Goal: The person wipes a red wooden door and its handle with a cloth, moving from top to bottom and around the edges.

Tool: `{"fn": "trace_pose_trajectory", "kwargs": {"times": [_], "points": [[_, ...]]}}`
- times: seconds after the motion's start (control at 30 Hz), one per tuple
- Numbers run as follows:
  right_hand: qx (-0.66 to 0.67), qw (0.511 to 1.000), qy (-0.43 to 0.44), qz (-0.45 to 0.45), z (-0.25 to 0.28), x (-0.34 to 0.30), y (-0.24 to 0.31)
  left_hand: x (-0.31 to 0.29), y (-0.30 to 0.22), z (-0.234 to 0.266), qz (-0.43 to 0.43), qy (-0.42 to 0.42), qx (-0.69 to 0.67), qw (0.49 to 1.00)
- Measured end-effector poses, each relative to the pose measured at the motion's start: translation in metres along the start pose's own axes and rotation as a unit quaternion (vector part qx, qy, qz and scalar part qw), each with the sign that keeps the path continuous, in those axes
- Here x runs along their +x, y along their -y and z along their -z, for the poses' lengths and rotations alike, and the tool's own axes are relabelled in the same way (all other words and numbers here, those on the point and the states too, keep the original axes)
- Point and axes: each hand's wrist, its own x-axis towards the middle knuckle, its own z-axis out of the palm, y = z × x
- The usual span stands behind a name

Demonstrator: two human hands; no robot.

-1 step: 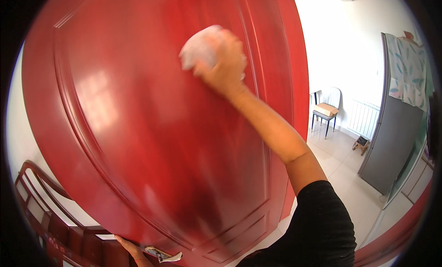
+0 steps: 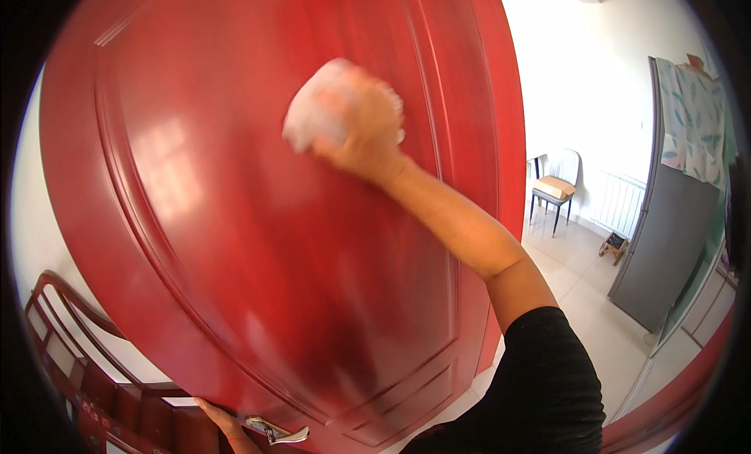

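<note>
A large glossy red door (image 2: 235, 219) with moulded panels fills most of the view. My right hand (image 2: 368, 137) is closed on a pale, whitish-pink cloth (image 2: 317, 113) and presses it flat against the door's upper panel. Hand and cloth are blurred by motion. Low at the left, my left hand (image 2: 223, 426) grips the door's edge beside the metal door handle (image 2: 275, 432); part of its fingers is hidden.
Behind the door at lower left stands dark wooden furniture with a curved rail (image 2: 66, 290). To the right are a chair (image 2: 554, 189) bearing a cardboard box, a white radiator (image 2: 618, 199), and a tall grey cabinet (image 2: 665, 235) draped with a leaf-patterned cloth (image 2: 692, 117).
My right hand has slid the cloth down and slightly left over the door panel. My left hand stays at the door's edge.
</note>
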Motion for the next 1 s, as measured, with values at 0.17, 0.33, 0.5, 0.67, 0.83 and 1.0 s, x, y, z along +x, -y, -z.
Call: {"fn": "trace_pose_trajectory", "kwargs": {"times": [0.17, 0.33, 0.5, 0.67, 0.83, 1.0], "points": [[0.052, 0.994, 0.006, 0.100, -0.009, 0.012, -0.020, 0.011, 0.003, 0.000, -0.009, -0.010, -0.026, 1.000], [-0.137, 0.969, -0.031, -0.204, -0.015, 0.055, -0.102, 0.000, -0.018, -0.018, 0.042, 0.038, -0.109, 0.992], [-0.158, 0.876, 0.031, -0.455, -0.028, 0.133, -0.091, -0.009, -0.036, -0.007, 0.017, 0.068, -0.086, 0.994], [-0.112, 0.900, 0.108, -0.406, -0.074, 0.188, -0.041, -0.022, -0.043, -0.014, 0.032, 0.056, -0.067, 0.996], [-0.019, 0.956, 0.114, -0.270, -0.090, 0.248, 0.053, -0.034, -0.068, -0.020, 0.009, -0.006, -0.004, 1.000], [0.063, 0.985, 0.140, -0.077, -0.102, 0.240, 0.128, -0.040, -0.080, -0.020, 0.004, 0.027, 0.007, 1.000]]}}
